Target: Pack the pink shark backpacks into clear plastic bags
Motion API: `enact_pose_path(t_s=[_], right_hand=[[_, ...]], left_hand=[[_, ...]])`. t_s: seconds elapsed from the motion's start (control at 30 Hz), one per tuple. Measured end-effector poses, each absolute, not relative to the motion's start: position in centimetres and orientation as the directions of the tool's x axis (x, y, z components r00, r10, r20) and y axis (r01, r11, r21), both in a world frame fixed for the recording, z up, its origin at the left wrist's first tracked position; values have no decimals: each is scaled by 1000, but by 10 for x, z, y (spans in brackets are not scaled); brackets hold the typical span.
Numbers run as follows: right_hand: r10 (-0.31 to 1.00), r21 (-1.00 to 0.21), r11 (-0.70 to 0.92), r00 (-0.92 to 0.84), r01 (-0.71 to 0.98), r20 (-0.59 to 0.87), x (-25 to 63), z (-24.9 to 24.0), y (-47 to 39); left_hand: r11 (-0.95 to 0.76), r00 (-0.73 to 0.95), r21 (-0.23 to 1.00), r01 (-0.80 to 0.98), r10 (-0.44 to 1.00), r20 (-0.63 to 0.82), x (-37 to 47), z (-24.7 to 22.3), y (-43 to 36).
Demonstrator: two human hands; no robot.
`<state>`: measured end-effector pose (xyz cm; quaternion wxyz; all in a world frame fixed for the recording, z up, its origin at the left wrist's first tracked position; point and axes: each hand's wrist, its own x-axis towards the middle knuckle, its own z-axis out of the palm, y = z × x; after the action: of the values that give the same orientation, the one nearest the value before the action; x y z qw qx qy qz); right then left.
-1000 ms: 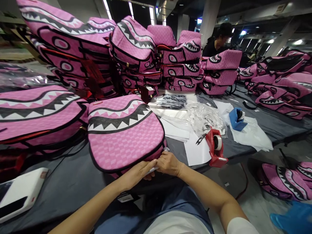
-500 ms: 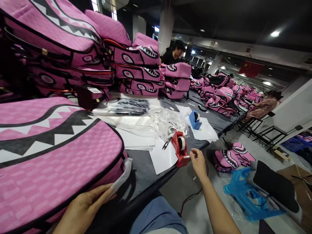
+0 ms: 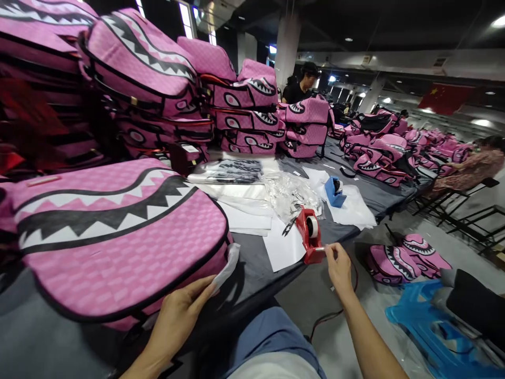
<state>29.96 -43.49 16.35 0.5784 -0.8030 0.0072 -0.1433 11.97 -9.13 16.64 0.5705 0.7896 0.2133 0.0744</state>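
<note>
Backpack point(image 3: 118, 237), pink with a printed shark-tooth band, lies flat on the tabletop point(image 3: 250, 263). Directions below use 12 o'clock as straight ahead of the wearer. The backpack's longer extent appears to run roughly from 9 to 3 o'clock; foreshortening leaves the exact axis uncertain. The left hand point(image 3: 175, 318) is the nearer one, placed at the backpack's near edge, toward its 4 o'clock corner. Its thumb and fingers are closed on a white strip point(image 3: 229, 268), which extends toward 1 o'clock beside the backpack's side panel. The strip's material cannot be identified.

The right hand point(image 3: 340, 271) is well apart from the backpack, at the front end of the red tape dispenser point(image 3: 314, 255). Its thumb and index finger are bent close together at the cutter edge; whether tape is held between them cannot be determined. From this hand, the dispenser lies at 10 o'clock and the backpack at 9 o'clock. From the left hand, the backpack lies at 10 to 11 o'clock and the dispenser at 2 o'clock.

The dispenser holds a white tape roll point(image 3: 312, 227), its long axis running from about 11 to 5 o'clock. White sheets point(image 3: 282, 250) lie between backpack and dispenser.
</note>
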Motion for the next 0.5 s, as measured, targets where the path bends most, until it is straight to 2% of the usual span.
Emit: enact_pose_path(t_s=[0.13, 0.23, 0.3, 0.37, 0.43, 0.5], right_hand=[[-259, -999, 19, 965, -30, -34, 276, 134, -421], [-172, -987, 125, 977, -104, -124, 251, 112, -382], [-11, -964, 182, 980, -196, -201, 227, 104, -346], [277, -915, 244, 927, -322, -253, 202, 105, -309], [517, -883, 288, 837, -370, -181, 183, 111, -277], [603, -896, 317, 795, -313, -64, 176, 117, -255]], left_hand=[[-173, 894, 948, 269, 412, -178, 122, 173, -91], [-200, 915, 942, 268, 359, -184, 121, 173, -89], [-216, 924, 939, 269, 334, -187, 120, 174, -88], [-248, 925, 928, 279, 329, -190, 117, 176, -88], [-306, 928, 910, 281, 327, -177, 113, 179, -89], [-360, 934, 894, 265, 325, -146, 110, 182, -90]])
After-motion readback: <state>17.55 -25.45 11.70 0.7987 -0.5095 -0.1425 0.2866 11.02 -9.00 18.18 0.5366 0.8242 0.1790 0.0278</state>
